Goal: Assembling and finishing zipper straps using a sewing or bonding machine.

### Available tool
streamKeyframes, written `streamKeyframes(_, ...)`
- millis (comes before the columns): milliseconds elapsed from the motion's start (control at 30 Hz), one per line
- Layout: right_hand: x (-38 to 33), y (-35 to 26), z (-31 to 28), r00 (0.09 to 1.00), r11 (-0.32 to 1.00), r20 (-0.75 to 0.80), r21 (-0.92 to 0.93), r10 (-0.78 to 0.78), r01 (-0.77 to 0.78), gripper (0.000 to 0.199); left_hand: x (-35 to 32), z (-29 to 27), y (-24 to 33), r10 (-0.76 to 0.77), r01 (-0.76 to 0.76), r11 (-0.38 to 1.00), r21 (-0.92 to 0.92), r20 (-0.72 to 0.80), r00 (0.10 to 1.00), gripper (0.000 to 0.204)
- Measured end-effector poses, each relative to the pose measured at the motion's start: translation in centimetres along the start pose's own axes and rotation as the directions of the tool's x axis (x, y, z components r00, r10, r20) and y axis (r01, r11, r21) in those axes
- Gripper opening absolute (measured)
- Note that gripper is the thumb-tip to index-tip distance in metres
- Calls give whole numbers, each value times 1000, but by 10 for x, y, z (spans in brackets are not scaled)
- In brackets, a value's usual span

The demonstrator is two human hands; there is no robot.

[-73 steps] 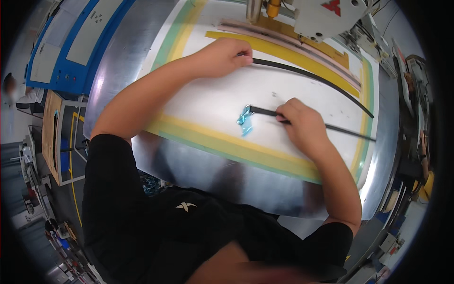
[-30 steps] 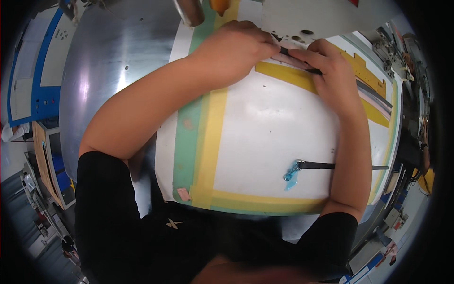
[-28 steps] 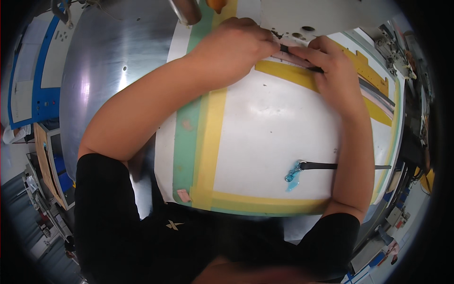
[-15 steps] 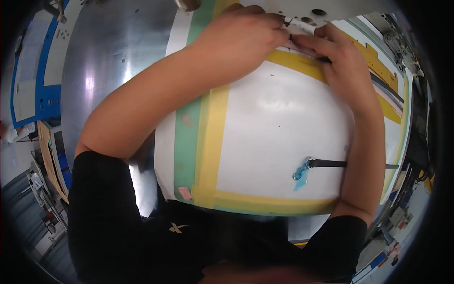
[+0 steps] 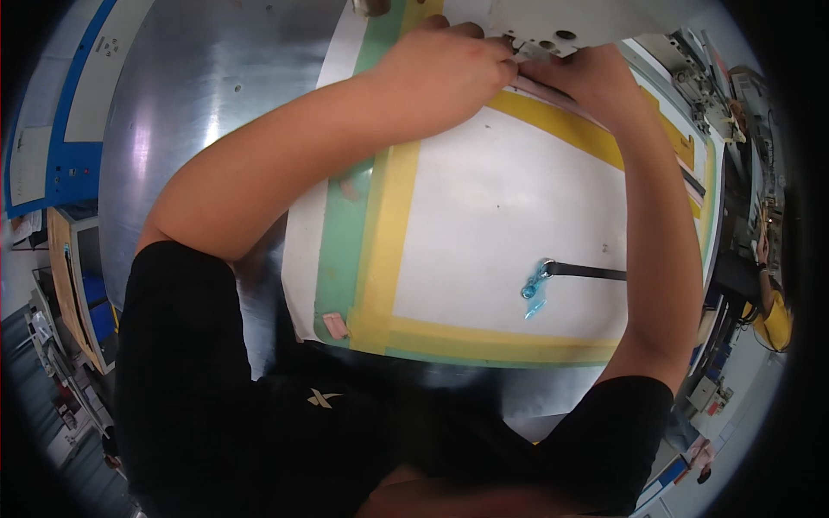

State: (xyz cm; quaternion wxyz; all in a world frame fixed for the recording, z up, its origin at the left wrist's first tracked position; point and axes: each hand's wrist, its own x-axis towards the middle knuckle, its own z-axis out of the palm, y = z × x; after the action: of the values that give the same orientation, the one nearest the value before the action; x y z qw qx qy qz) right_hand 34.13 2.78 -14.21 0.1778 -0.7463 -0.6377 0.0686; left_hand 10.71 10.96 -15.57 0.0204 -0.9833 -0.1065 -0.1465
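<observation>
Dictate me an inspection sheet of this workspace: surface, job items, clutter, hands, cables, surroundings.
Surface: white sheet bordered by green tape and yellow tape, on a metal table.
Job items: black strap on the sheet, with metal ring and blue film at its left end; yellow strip just nearer than the hands.
Clutter: pink scrap, near-left corner.
Hands: left hand and right hand close together by the machine head; grips hidden.
Cables: nothing seen for certain.
Surroundings: blue-framed cabinet left; person in yellow right.
</observation>
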Motion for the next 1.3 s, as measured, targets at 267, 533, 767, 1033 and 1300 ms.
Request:
streamKeyframes(267, -17, -55, -43, 992, 984, 97, -163, 84, -67, 20, -2, -18, -15, 67, -55, 994, -92, 131, 989, 34)
streamKeyframes(533, -52, 51, -82, 926, 854, 149, -458, 348, -247, 51, -4, -10, -9, 63, -57, 995, -84, 75, 995, 35)
streamKeyframes(767, -91, 112, -113, 863, 738, 83, -563, 498, -372, 55, -12, -13, -9, 57, -55, 998, -32, 73, 996, 45)
streamKeyframes(1033, -131, 194, -157, 775, 610, 34, -639, 631, -468, 63, -5, -13, -7, 28, -26, 999, -23, 105, 994, 44)
streamKeyframes(1300, -173, 266, -178, 690, 508, -88, -611, 718, -607, 65, -18, 6, -4, -4, 22, 987, 158, -113, 994, 45)
